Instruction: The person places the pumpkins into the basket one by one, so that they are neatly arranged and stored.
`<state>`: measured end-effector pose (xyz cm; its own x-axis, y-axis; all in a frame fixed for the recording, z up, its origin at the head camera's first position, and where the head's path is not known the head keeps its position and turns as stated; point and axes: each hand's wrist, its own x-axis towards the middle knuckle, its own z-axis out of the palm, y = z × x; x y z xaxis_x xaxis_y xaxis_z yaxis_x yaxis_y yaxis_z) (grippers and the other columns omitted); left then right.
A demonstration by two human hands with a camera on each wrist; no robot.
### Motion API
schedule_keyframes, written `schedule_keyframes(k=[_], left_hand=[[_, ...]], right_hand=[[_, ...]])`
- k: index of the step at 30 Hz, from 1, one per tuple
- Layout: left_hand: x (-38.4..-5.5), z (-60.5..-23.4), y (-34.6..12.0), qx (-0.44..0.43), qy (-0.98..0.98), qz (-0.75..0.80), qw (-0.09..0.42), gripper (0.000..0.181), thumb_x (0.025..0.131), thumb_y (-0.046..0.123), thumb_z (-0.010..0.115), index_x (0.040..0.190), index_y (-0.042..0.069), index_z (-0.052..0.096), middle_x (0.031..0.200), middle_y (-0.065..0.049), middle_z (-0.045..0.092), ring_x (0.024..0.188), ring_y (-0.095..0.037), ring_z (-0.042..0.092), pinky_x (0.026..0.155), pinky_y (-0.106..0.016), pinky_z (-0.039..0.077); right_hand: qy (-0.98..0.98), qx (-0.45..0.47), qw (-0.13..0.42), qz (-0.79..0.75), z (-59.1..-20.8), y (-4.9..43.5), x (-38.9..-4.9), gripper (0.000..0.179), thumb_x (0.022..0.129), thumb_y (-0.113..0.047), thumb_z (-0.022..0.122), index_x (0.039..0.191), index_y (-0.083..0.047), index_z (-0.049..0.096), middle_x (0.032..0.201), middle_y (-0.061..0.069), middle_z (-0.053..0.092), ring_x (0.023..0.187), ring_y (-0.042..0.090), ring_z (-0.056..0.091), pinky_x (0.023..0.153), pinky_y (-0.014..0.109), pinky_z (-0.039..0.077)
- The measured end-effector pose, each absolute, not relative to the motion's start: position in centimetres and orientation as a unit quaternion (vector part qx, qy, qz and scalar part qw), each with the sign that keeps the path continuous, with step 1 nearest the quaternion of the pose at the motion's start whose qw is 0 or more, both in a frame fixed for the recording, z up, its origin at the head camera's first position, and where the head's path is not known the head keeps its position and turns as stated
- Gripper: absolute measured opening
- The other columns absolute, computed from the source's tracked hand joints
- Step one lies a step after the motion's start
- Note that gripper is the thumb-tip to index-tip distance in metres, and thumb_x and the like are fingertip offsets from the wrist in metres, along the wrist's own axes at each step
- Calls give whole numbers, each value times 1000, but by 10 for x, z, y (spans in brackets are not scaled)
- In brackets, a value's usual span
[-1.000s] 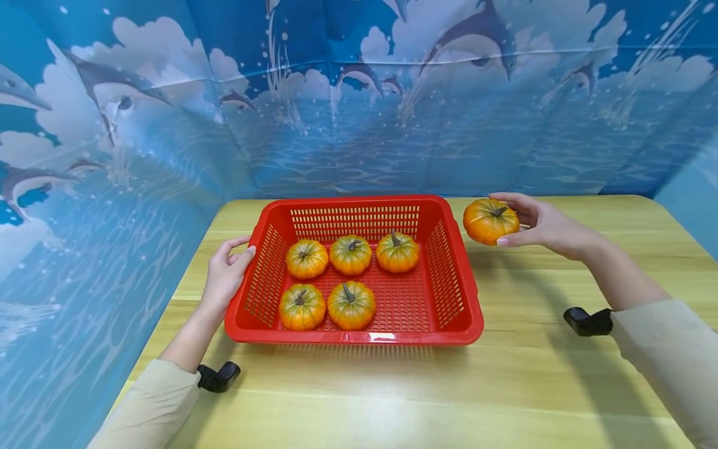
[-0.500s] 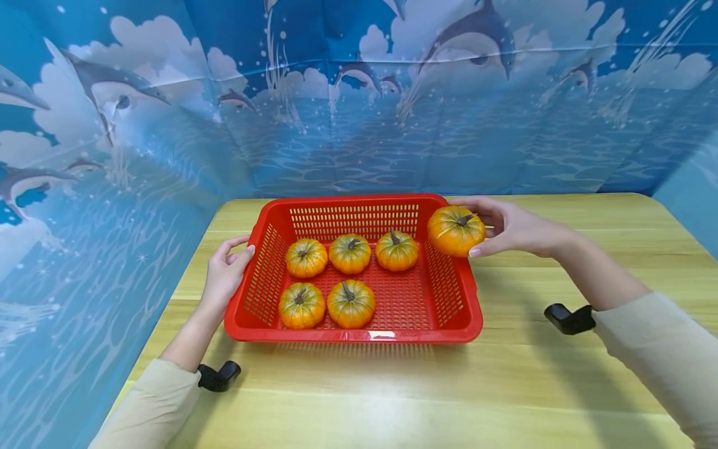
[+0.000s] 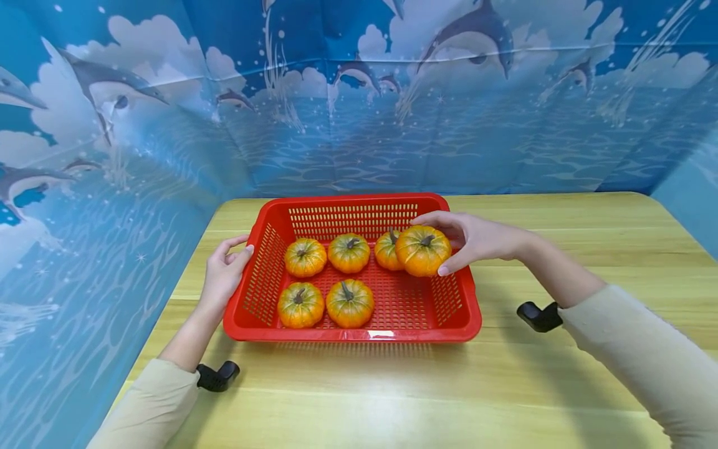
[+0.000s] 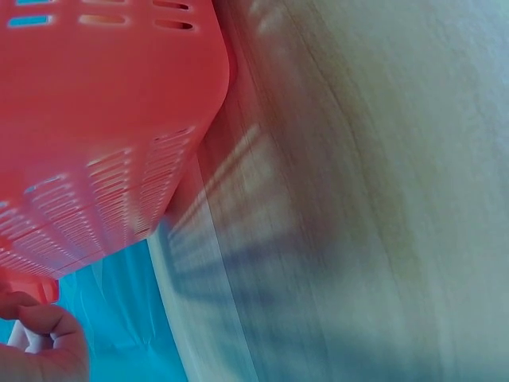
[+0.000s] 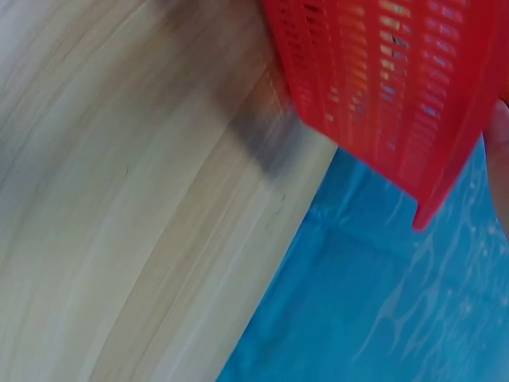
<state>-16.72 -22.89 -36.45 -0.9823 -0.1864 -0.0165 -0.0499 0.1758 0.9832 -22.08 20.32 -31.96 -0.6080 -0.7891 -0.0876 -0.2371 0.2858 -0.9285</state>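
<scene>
In the head view my right hand [image 3: 477, 240] holds a small orange pumpkin [image 3: 423, 251] between thumb and fingers, above the right part of a red plastic basket [image 3: 353, 337]. The held pumpkin partly covers another pumpkin [image 3: 386, 251] in the back row. Several more small pumpkins [image 3: 349, 253] sit on the basket floor in two rows, toward the left. My left hand [image 3: 224, 274] grips the basket's left rim, thumb on top. The left wrist view catches part of that hand [image 4: 48, 342] beside the basket wall [image 4: 95, 103]. Only a sliver of the right hand [image 5: 499, 159] shows in the right wrist view.
The basket stands on a light wooden table [image 3: 359, 399]. A blue curtain [image 3: 359, 143] with dolphins and waves hangs behind the table and along its left side. A black device [image 3: 219, 376] is strapped at the left wrist, another black device [image 3: 540, 317] at the right.
My right hand has carried the pumpkin leftward from beyond the basket's right side, over the rim, to above the inside. The left hand and the basket have stayed in place.
</scene>
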Motion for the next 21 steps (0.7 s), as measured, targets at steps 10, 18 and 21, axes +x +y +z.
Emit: schedule_keyframes(k=[10, 18, 21], left_hand=[[-167, -364, -229, 74, -765, -637, 50, 46, 95, 26, 54, 135, 8, 43, 83, 2, 63, 67, -10, 65, 61, -26, 56], [-166, -363, -228, 78, -765, -638, 51, 45, 94, 26, 55, 134, 8, 43, 82, 2, 62, 66, -10, 64, 61, -26, 56], [-166, -363, -229, 79, -764, -638, 50, 46, 94, 26, 55, 134, 8, 43, 82, 2, 62, 66, -10, 64, 61, -26, 56]], right_hand=[[773, -368, 294, -425, -321, 176, -222, 77, 74, -18, 79, 139, -12, 37, 137, 4, 41, 120, 23, 44, 95, 36, 45], [798, -401, 290, -344, -325, 164, -223, 78, 72, -25, 80, 139, -15, 40, 136, 2, 42, 120, 21, 42, 95, 37, 43], [801, -414, 299, -313, -326, 158, -223, 80, 72, -25, 80, 139, -13, 40, 135, 2, 43, 120, 21, 41, 95, 38, 43]])
